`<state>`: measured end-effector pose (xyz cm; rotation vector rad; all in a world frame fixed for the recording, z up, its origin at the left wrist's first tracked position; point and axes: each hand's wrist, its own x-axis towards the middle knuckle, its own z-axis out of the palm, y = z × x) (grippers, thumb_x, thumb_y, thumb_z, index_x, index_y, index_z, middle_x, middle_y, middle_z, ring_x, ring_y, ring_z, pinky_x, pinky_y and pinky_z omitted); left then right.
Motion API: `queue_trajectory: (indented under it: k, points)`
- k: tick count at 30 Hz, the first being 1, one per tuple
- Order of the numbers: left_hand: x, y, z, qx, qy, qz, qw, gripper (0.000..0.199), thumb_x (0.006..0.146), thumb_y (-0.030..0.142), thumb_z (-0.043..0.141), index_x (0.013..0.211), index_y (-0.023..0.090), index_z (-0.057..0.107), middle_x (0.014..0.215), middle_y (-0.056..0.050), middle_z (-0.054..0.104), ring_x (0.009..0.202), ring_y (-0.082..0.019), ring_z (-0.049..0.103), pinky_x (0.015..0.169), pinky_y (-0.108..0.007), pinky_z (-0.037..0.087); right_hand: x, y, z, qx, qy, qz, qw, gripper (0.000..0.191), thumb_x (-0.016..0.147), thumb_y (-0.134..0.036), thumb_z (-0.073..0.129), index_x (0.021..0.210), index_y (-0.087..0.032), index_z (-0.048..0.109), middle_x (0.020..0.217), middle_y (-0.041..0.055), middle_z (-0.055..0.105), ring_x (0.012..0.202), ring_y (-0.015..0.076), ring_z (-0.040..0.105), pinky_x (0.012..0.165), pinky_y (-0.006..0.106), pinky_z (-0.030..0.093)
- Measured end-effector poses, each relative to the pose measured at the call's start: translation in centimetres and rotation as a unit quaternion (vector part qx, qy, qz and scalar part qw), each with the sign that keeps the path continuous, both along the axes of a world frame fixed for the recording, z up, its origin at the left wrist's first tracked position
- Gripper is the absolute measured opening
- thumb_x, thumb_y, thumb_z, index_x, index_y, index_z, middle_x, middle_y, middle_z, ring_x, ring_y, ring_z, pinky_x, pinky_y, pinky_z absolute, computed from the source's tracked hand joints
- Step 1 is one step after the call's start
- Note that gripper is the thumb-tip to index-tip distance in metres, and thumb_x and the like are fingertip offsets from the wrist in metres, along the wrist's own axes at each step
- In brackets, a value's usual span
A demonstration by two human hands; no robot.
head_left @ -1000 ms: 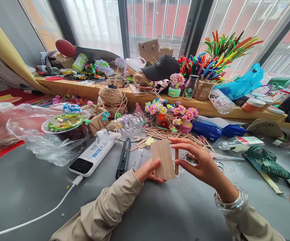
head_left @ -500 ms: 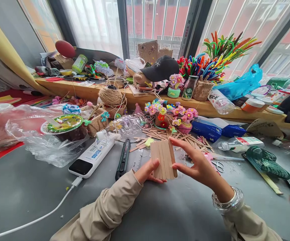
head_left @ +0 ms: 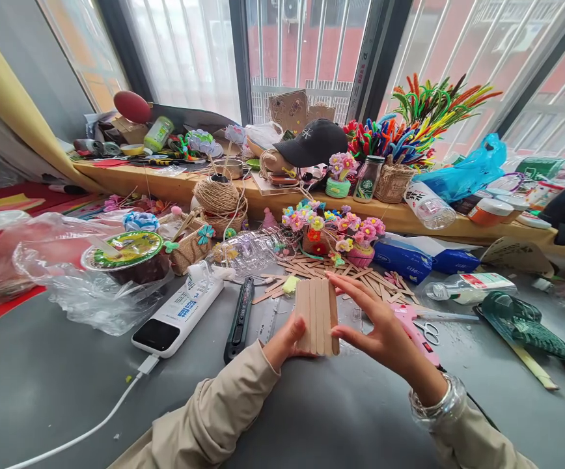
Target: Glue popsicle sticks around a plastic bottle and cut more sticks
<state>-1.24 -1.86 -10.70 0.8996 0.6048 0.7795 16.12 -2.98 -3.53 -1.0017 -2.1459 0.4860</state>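
Note:
A small panel of wooden craft sticks [head_left: 316, 317], laid side by side, is held up over the grey table. My left hand [head_left: 289, 335] grips its lower left side, thumb on the front and the other fingers mostly hidden behind. On the right edge rest the fingertips and thumb of my right hand [head_left: 373, 322], one near the top corner and the other lower down. Behind the panel lies a pile of loose craft sticks [head_left: 360, 277], with a yellow piece [head_left: 290, 284] at its left.
Left of my hands are a dark green cutter [head_left: 239, 319], a clear ruler [head_left: 267, 320] and a white power bank [head_left: 178, 316] with a cable. To the right lie a pink glue gun [head_left: 412, 326], scissors [head_left: 429, 333] and a plastic bottle [head_left: 472, 286]. Yarn flowers [head_left: 341, 225] stand behind.
The view has tilted slightly upward. The panel is turned a little and more upright, and my left fingers below it show less. Both hands keep their places on it.

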Motion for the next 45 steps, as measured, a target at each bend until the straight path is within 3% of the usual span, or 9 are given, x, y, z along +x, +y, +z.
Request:
queue_trajectory:
  k: [4,8,14,22,30,45]
  points:
    - [-0.1,-0.1,0.1,0.065,0.03,0.041,0.997,0.089,0.047,0.054,0.067,0.119,0.018,0.027,0.117,-0.014,0.041,0.106,-0.029,0.04,0.082,-0.039,0.037,-0.2,0.1,-0.4,0.004,0.023,-0.027,0.999,0.059,0.072,-0.035,0.053,0.125,-0.026,0.028,0.127,0.0053,0.034,0.101,0.0181,0.044,0.091,0.036,0.033]
    - [-0.1,0.0,0.0,0.113,0.043,0.072,0.99,0.089,0.046,0.046,0.071,0.118,0.018,0.025,0.115,-0.013,0.041,0.107,-0.029,0.039,0.086,-0.039,0.033,-0.5,0.1,-0.9,0.027,0.047,-0.061,0.997,0.059,0.072,-0.036,0.054,0.124,-0.028,0.027,0.124,0.006,0.035,0.088,0.0167,0.05,0.089,0.037,0.035]
    - [0.2,-0.2,0.5,0.12,0.044,0.101,0.987,0.087,0.05,0.041,0.07,0.118,0.02,0.02,0.116,-0.012,0.039,0.105,-0.028,0.042,0.083,-0.038,0.037,-1.0,0.0,-1.6,0.057,0.051,-0.089,0.993,0.06,0.07,-0.036,0.055,0.123,-0.028,0.027,0.116,0.0055,0.041,0.096,0.0193,0.046,0.088,0.037,0.035]
    - [0.1,-0.1,0.6,0.128,0.03,0.09,0.987,0.091,0.048,0.043,0.071,0.119,0.019,0.02,0.115,-0.013,0.039,0.107,-0.029,0.04,0.085,-0.038,0.036,-0.8,0.0,-1.7,0.045,0.042,-0.088,0.994,0.065,0.069,-0.036,0.057,0.124,-0.026,0.023,0.121,0.0068,0.037,0.101,0.0196,0.043,0.089,0.036,0.034]
    - [0.1,-0.2,0.5,0.152,0.063,0.085,0.983,0.096,0.05,0.039,0.071,0.119,0.02,0.007,0.12,-0.015,0.033,0.108,-0.028,0.039,0.085,-0.039,0.035,-0.9,-0.1,-1.8,0.049,0.051,-0.08,0.994,0.063,0.068,-0.034,0.059,0.121,-0.025,0.026,0.12,0.0065,0.038,0.101,0.0189,0.044,0.089,0.035,0.034]
    - [0.1,-0.4,0.5,0.188,0.079,0.099,0.974,0.087,0.051,0.044,0.068,0.115,0.021,0.013,0.117,-0.013,0.034,0.107,-0.028,0.04,0.086,-0.042,0.034,-1.1,-0.2,-2.0,0.053,0.072,-0.085,0.992,0.062,0.066,-0.033,0.061,0.119,-0.024,0.028,0.115,0.006,0.042,0.099,0.0188,0.045,0.086,0.035,0.037]
